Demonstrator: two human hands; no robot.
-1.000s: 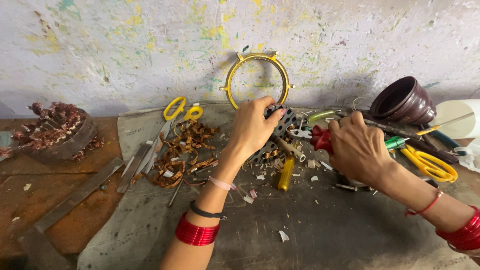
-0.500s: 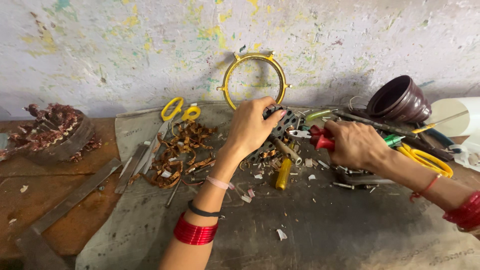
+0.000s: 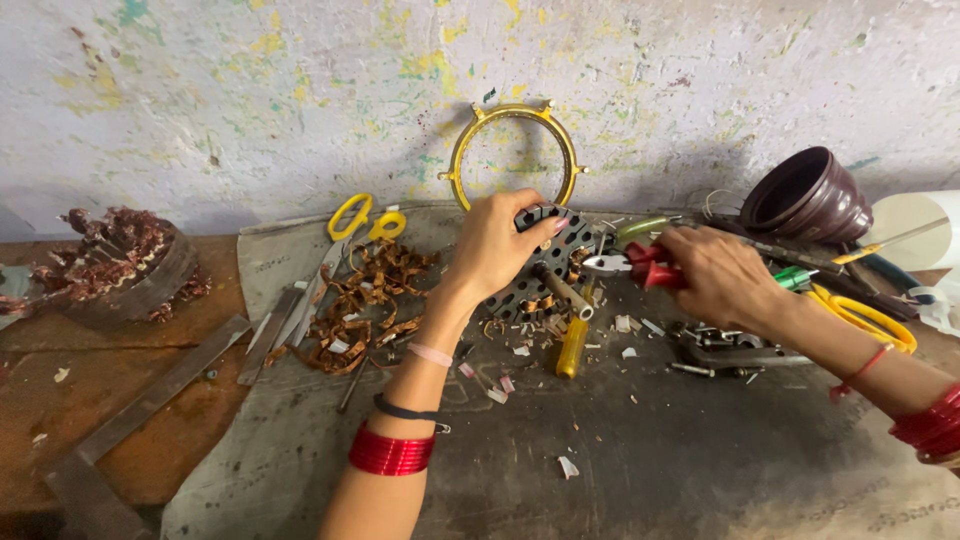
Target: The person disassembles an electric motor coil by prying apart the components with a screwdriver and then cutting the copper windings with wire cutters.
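Note:
My left hand (image 3: 497,243) grips the top edge of a dark round perforated metal part (image 3: 553,262) lying on the grey mat (image 3: 640,460). My right hand (image 3: 722,275) holds red-handled pliers (image 3: 635,267), whose metal jaws point left toward that part. A yellow-handled screwdriver (image 3: 570,338) lies just below the part, its shaft reaching up to it. Red bangles ring both of my wrists.
A yellow metal ring (image 3: 514,157) leans on the wall behind. Yellow-handled scissors (image 3: 340,250) and copper wire scraps (image 3: 368,300) lie to the left, a flat file (image 3: 150,400) beyond. A brown round housing (image 3: 808,197), yellow-handled cutters (image 3: 860,315) and small screws sit at right.
My right hand has picked up the red-handled pliers and brought them left toward the perforated part. My left hand has shifted slightly, still holding the part's edge.

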